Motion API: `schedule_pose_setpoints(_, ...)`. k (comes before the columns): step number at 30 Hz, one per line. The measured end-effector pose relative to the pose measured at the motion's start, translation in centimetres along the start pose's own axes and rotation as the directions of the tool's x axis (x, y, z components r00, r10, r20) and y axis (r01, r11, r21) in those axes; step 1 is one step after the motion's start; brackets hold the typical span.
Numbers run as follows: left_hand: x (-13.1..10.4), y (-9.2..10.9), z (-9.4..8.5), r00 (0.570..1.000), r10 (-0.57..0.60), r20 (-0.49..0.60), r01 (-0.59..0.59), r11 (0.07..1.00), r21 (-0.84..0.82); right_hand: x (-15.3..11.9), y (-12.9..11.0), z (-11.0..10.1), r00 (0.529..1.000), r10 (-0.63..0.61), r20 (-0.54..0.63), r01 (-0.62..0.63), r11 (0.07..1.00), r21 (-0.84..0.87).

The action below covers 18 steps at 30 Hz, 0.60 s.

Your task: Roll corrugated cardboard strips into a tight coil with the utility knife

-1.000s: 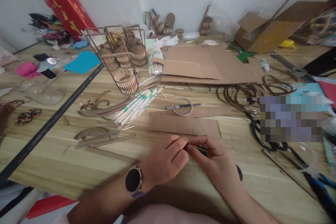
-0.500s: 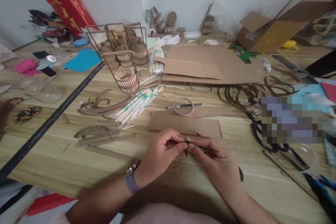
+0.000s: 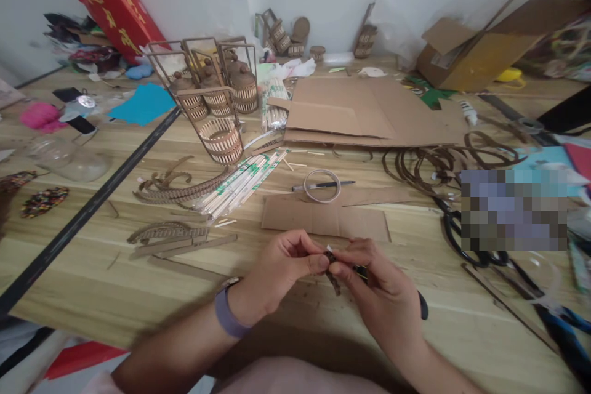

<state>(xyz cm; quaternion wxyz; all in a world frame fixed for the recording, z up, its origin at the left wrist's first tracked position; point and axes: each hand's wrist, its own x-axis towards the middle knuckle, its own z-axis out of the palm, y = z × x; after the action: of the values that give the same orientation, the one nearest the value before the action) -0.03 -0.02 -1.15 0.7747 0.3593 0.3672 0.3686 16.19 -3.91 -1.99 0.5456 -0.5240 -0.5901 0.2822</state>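
Small dark strip [image 3: 334, 282]: held off the near edge of the tabletop [image 3: 106, 301], about midway along that edge, between the two hands. Left to right:

Corrugated brown pieces [image 3: 170, 234] lie on the left part of the tabletop, well apart from the grip. Left hand [image 3: 277, 274] comes in from the near left; thumb and forefinger pinch the strip's upper part. Strip's long axis seems to run from the fingertips toward the wearer, slanting a little right; free end hangs below the pinch. A small white bit [image 3: 329, 249] shows at the top; whether attached, cannot tell. Right hand [image 3: 390, 292] pinches from the other side, thumb beneath forefinger. Neither hand clearly nearer. Flat cardboard piece [image 3: 323, 220] lies just beyond the fingertips. Black-handled scissors [image 3: 455, 246] rest toward the right edge, well apart.
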Motion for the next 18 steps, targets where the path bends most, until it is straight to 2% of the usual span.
schedule_pose_setpoints(6, 0.1, 0.4, -0.5, 0.998, -0.041, 0.039, 0.041, 0.999, -0.003, 0.8, -0.7, -0.7, 0.984, -0.128, 0.124, 0.152, 0.967, -0.206)
schedule_pose_setpoints(14, 0.2, 0.7, -0.9, 0.996, -0.072, 0.054, 0.065, 0.989, 0.129, 1.2, -0.8, -1.0, 0.939, -0.193, 0.285, 0.268, 0.929, -0.254)
schedule_pose_setpoints(18, 0.2, 1.5, -0.8, 0.992, -0.081, 0.093, 0.073, 0.994, 0.082, 1.3, -0.6, -1.0, 0.915, -0.197, 0.352, 0.292, 0.926, -0.240)
